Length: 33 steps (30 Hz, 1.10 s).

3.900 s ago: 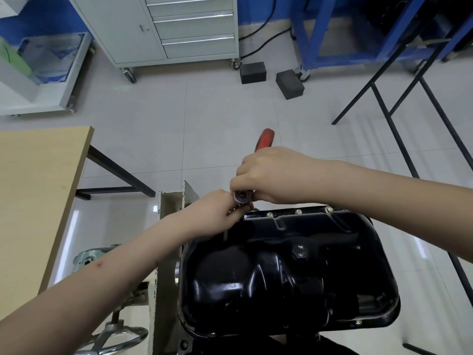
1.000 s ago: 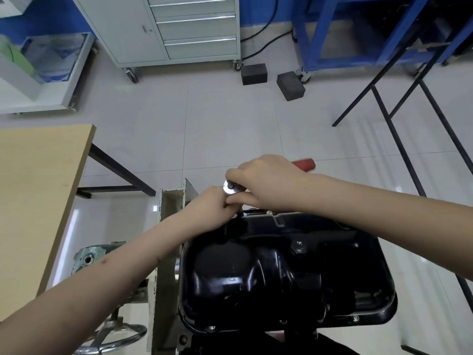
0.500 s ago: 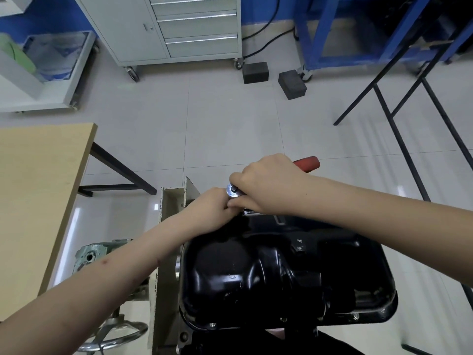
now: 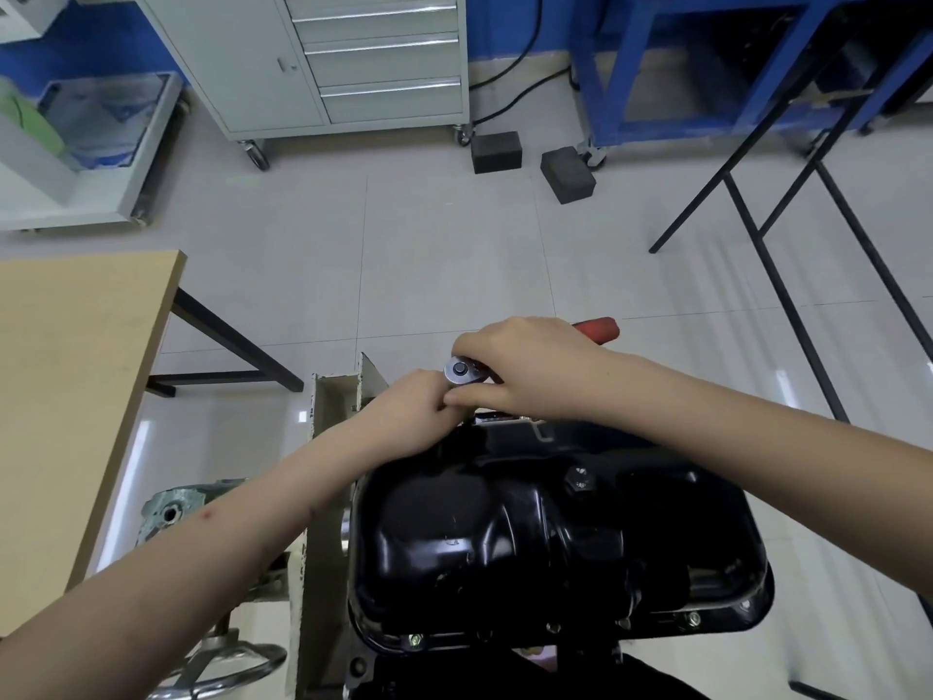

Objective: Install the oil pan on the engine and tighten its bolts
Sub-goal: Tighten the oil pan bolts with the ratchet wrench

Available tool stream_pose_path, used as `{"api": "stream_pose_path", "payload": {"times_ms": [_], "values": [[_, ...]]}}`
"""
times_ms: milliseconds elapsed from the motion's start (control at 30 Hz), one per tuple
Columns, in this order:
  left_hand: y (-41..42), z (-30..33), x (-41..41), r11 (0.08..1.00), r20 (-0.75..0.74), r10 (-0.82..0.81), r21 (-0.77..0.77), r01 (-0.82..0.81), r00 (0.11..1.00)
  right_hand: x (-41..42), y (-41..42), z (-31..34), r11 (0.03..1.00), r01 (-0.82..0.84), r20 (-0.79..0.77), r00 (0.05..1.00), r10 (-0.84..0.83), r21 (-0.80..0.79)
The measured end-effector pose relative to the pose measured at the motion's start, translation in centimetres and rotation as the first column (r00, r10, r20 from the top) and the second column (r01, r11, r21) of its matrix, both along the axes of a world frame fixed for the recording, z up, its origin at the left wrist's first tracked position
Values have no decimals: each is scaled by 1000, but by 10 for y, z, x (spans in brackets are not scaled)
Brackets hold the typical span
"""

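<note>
Black oil pan [image 4: 550,538] sits inverted on the engine, low centre of view, at 6 o'clock from the hands. Bolts [image 4: 415,638] are visible along its near flange, more at the right near corner [image 4: 695,619]. Drain plug [image 4: 578,479] is on the pan's upper face, toward 1 o'clock from pan centre.

Right hand [image 4: 530,368] grips the ratchet [image 4: 460,370] at the pan's far left corner. Its fingers are wrapped around the handle, and the red grip end [image 4: 598,329] sticks out past the hand toward 2 o'clock. The round chrome head shows at the hand's 9 o'clock side.

Left hand [image 4: 409,409] is bunched right under the ratchet head, fingers curled in and touching the right hand. Cannot tell what it pinches; socket and bolt are hidden beneath.

Engine stand upright [image 4: 323,447] is just left of the pan, behind the left forearm. A metal handwheel [image 4: 222,669] is at 7 o'clock, bottom edge.

Containers: grey drawer cabinet [image 4: 353,58] on castors at 12 o'clock, drawers closed, contents not visible. White cart [image 4: 101,144] at 10 o'clock holds a clear plastic bin; contents unclear. Two dark blocks [image 4: 497,151] lie on the floor near the cabinet. Blue frame rack [image 4: 707,58] is at 1 o'clock. Wooden table [image 4: 65,386] is at 9 o'clock.
</note>
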<state>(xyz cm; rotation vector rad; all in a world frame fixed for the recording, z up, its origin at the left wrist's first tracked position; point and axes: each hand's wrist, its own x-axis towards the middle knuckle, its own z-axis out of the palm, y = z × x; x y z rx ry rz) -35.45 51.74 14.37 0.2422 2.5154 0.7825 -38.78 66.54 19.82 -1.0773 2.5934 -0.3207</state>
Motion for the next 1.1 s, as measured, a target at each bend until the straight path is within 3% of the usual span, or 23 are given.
{"api": "stream_pose_path", "payload": {"times_ms": [133, 333, 600, 800, 1100], "values": [[1, -1, 0, 1000, -12, 22, 18, -22, 1000, -4, 5, 2, 998, -56, 9, 998, 56, 17], [-4, -5, 1, 999, 4, 14, 33, -14, 1000, 11, -5, -7, 999, -24, -147, 989, 29, 36], [-5, -2, -11, 995, -22, 44, 89, -42, 999, -10, 1, 2, 999, 16, -12, 1000, -16, -32], [-1, 27, -42, 971, -63, 90, 227, -73, 994, -42, 7, 35, 975, 59, -16, 998, -64, -212], [32, 16, -51, 982, 35, -45, 187, 38, 998, -42, 38, 23, 981, 121, 127, 987, -102, -154]]}}
